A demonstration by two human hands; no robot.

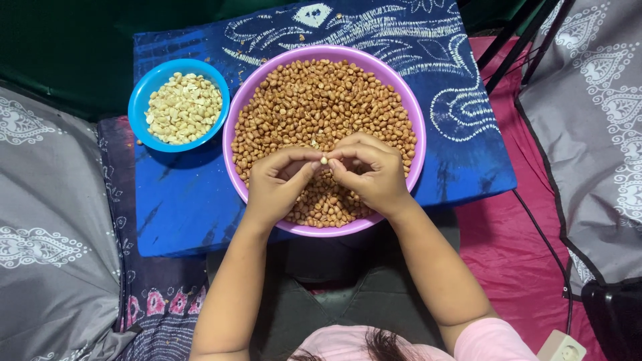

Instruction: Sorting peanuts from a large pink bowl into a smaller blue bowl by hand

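Pale peanut [324, 160] pinched between fingertips of left hand [277, 184] and right hand [371, 174], both closed on it, thumbs and forefingers meeting. Hands hover over near half of purple bowl [235, 113], wrists above its near rim. Bowl full of brown-skinned peanuts [321, 100]. Blue bowl [139, 100] just left of it, nearly touching, holds pale skinned nuts [184, 107]. Both bowls on blue patterned cloth [461, 120]. Grey patterned fabric [47, 220] far left, pink cloth [508, 241] right.
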